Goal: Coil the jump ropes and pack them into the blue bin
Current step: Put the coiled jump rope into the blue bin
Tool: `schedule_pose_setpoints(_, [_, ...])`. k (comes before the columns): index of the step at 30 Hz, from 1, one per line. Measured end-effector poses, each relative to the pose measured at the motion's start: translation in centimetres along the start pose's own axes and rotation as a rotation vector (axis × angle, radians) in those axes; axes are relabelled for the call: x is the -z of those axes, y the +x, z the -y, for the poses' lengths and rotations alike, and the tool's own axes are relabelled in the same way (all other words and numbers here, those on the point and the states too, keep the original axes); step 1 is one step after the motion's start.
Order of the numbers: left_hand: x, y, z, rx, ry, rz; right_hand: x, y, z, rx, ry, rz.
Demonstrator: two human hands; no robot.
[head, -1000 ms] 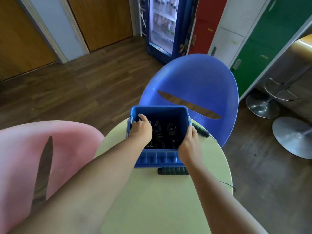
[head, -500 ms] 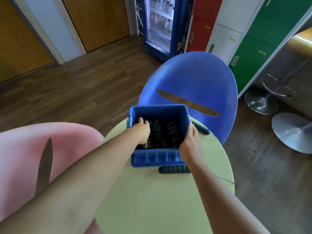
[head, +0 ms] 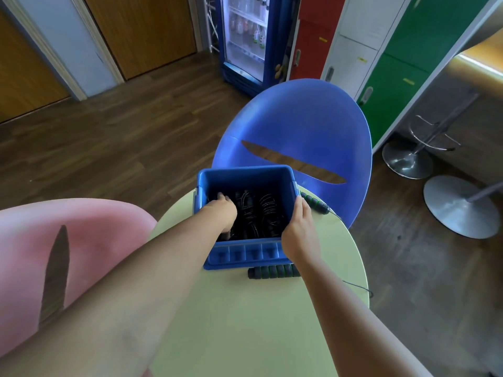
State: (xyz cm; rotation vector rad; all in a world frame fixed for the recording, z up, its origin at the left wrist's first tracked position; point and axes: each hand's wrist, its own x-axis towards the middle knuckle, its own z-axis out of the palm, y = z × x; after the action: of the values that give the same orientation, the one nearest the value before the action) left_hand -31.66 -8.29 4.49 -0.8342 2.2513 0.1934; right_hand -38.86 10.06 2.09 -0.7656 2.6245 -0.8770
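The blue bin (head: pixel 245 172) stands on the far part of the round pale-green table (head: pixel 245 322). Coiled black jump ropes (head: pixel 258 213) lie inside it. My left hand (head: pixel 221 213) reaches down into the bin's left side, fingers on the ropes; whether it grips them is hidden. My right hand (head: pixel 299 232) clasps the bin's right wall. One black-and-green rope handle (head: pixel 273 272) lies on the table just in front of the bin. A second handle (head: pixel 315 204) lies to the right of the bin, its thin cord trailing off the table edge.
A blue chair (head: pixel 299 126) stands right behind the table and a pink chair (head: pixel 54 254) at the left. Metal stool bases (head: pixel 460 208) sit on the wooden floor at the right. A drinks fridge (head: pixel 245 36) and coloured lockers (head: pixel 408 50) line the far wall.
My left hand has moved from the bin's left rim down inside onto the ropes. My right hand keeps its hold on the right wall. The view has shifted slightly.
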Motion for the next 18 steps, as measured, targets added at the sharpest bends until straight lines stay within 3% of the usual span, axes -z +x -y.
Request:
schedule_pose_setpoints(2, [0.4, -0.6, 0.1, -0.027, -0.002, -0.008, 0.7, 0.0, 0.1, -0.009, -0.021, 0.039])
schedule_pose_setpoints(10, [2.5, -5.3, 1.1, -0.146, -0.199, -0.311, 5.4, 1.5, 0.1, 0.057, -0.036, 0.190])
schedule_pose_setpoints(18, [-1.8, -10.9, -4.3, -0.110, -0.699, -0.440, 8.7, 4.1, -4.7, 0.121, -0.134, 0.236])
